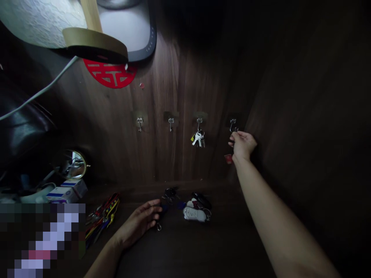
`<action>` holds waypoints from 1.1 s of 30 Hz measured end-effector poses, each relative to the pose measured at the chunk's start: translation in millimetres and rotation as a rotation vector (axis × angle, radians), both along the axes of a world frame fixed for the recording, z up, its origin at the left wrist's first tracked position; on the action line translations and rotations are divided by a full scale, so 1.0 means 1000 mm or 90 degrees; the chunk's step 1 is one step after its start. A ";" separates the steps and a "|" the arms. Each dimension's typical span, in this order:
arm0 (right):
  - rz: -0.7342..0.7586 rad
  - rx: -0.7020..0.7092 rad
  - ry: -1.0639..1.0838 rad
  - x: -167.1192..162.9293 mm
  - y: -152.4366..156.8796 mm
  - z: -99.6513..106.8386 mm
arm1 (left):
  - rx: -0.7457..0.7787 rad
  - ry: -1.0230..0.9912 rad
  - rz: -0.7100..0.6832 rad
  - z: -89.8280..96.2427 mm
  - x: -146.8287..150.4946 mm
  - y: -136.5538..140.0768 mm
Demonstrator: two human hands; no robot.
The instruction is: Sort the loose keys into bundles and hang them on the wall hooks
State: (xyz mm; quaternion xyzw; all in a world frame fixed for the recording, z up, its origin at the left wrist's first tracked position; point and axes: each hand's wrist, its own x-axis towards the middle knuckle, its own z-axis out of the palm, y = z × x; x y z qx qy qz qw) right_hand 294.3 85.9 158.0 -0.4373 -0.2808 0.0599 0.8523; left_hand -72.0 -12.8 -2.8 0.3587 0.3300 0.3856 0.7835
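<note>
My right hand [243, 144] is raised to the rightmost metal hook [233, 124] on the wooden wall panel. Its fingers pinch a key ring at the hook's lower end, and a red tag [228, 158] dangles below; the fingers hide most of the ring. A bunch of keys [198, 138] hangs from the neighbouring hook [199, 122]. My left hand [140, 220] rests low over the dark surface, fingers apart and stretched out, beside a small metal clasp [159, 227] and a dark blue piece. Just beyond its fingertips lie dark keys [171, 194].
A grey-white key fob [194, 213] with rings lies right of centre. Two hooks further left, including one hook [140, 122], hold nothing. Pliers and other coloured-handled tools [108, 210], small boxes [68, 190] and a round mirror [75, 165] stand left. A lamp base [95, 42] is upper left.
</note>
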 end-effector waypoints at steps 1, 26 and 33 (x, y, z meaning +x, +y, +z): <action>0.001 -0.012 0.002 0.001 0.002 0.000 | 0.000 -0.003 -0.001 -0.001 0.000 0.000; 0.103 -0.101 0.068 -0.010 -0.021 -0.102 | 0.004 -0.035 -0.018 -0.004 -0.003 0.003; 0.162 -0.163 0.104 -0.027 -0.035 -0.135 | -0.006 -0.026 -0.007 -0.005 -0.003 0.004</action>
